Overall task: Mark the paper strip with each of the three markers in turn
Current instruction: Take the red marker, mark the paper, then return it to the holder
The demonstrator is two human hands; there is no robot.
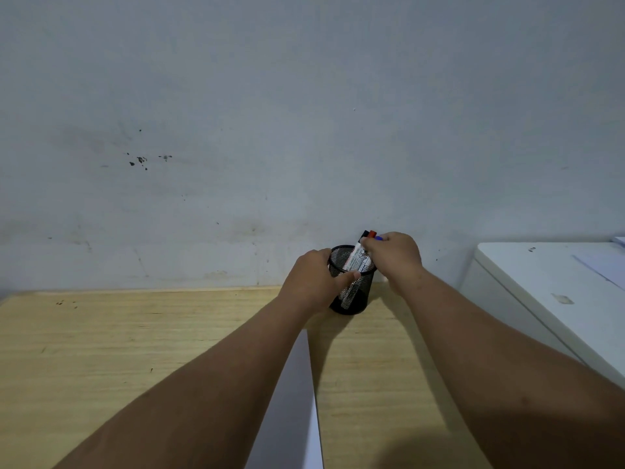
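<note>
A black mesh pen cup (351, 299) stands on the wooden table near the wall. Three markers (359, 258) with white labelled barrels lean in it; their black, red and blue caps poke out at the top. My left hand (313, 277) wraps the cup's left side, thumb across its rim. My right hand (394, 253) is over the cup's mouth, fingers closed around the upper ends of the markers; which marker it grips is hidden. A long white paper strip (294, 411) lies on the table between my forearms, partly covered by my left arm.
The wooden table (101, 350) meets a scuffed grey wall (236, 130) just behind the cup. A white cabinet or appliance (541, 289) stands against the table's right side, with paper sheets on its top.
</note>
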